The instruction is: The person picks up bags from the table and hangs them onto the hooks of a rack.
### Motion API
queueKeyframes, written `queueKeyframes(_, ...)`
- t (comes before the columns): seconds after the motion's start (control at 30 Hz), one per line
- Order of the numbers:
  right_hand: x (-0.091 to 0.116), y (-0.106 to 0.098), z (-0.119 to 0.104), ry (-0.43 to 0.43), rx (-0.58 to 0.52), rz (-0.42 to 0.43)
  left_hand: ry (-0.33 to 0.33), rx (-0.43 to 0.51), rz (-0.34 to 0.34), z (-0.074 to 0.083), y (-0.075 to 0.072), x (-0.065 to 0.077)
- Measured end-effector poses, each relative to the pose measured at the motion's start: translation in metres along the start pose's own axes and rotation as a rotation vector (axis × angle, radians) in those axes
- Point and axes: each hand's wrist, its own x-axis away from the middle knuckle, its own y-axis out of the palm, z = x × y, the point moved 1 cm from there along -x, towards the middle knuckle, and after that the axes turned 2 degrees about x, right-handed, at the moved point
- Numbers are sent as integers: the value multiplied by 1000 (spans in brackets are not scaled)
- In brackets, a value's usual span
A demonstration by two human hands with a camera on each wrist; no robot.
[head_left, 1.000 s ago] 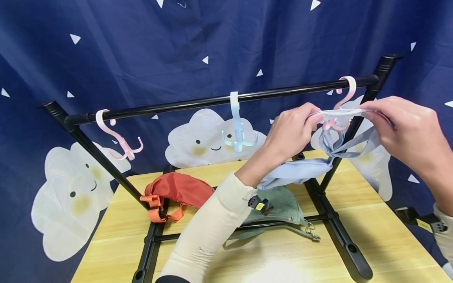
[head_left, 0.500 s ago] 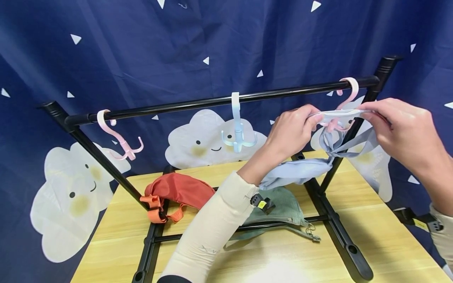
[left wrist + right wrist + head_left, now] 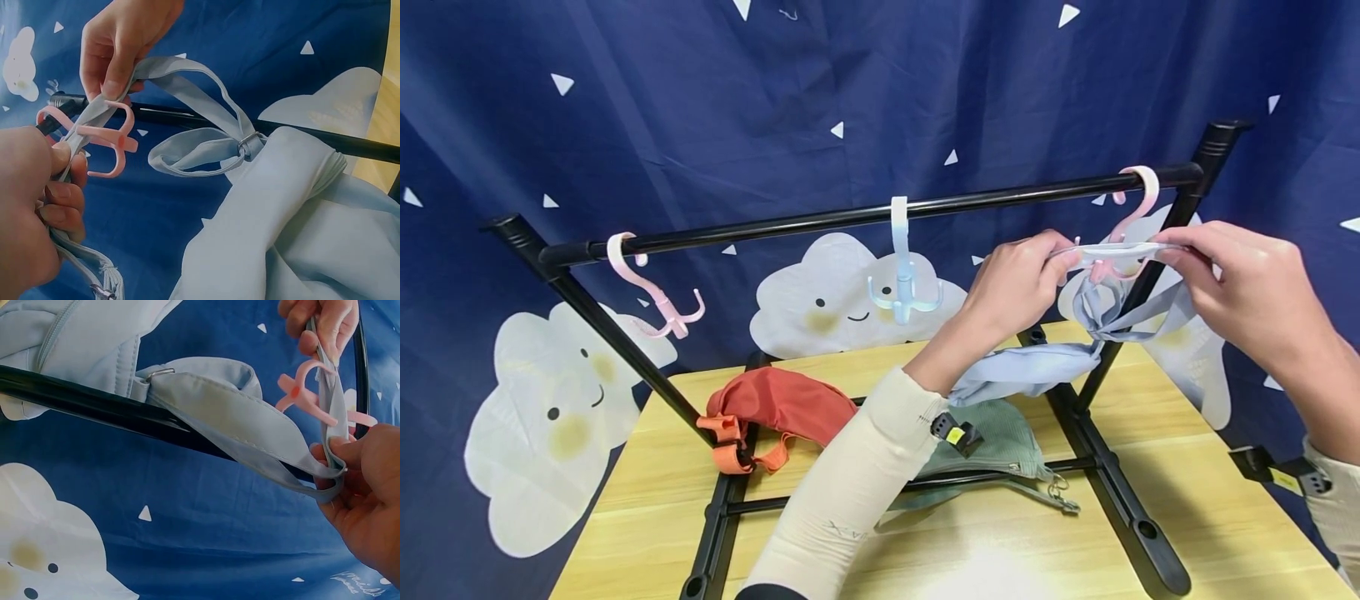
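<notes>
In the head view, a light blue bag [image 3: 1030, 368] hangs below both hands at the right of the rack. Its strap [image 3: 1116, 252] is stretched between the hands across the prongs of the pink hook [image 3: 1150, 193]. My left hand [image 3: 1018, 279] pinches the strap left of the hook, and my right hand [image 3: 1247, 287] pinches it on the right. The left wrist view shows the strap [image 3: 84, 125] lying against the pink prongs [image 3: 115, 139], with a loop and metal ring beside the bag [image 3: 256, 219]. Whether a prong passes through the strap, I cannot tell.
The black rack [image 3: 820, 220] stands on a wooden table [image 3: 647, 500]. A light blue hook [image 3: 903, 275] and another pink hook [image 3: 658, 300] hang from its bar. Below lie a red bag [image 3: 790, 404] with orange straps and a green bag [image 3: 1000, 429], partly behind my left arm.
Both hands have lowered slightly, bringing the strap down in front of the hook. The right hand has shifted a little left, closer to the left hand.
</notes>
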Motion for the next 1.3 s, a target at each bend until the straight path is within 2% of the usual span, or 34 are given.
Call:
queueKeyframes(0.27, 5, 3, 2, -16, -6, -3, -8, 21, -25, -4, 4, 3)
queueKeyframes(0.7, 15, 9, 8, -26, -14, 6, 19, 41, 2, -11, 20, 9)
queueKeyframes(1.17, 22, 9, 6, -22, -6, 19, 2, 146, 13, -10, 30, 14)
queueKeyframes(1.3, 24, 10, 5, -14, -12, 39, 11, 145, 29, -10, 32, 17)
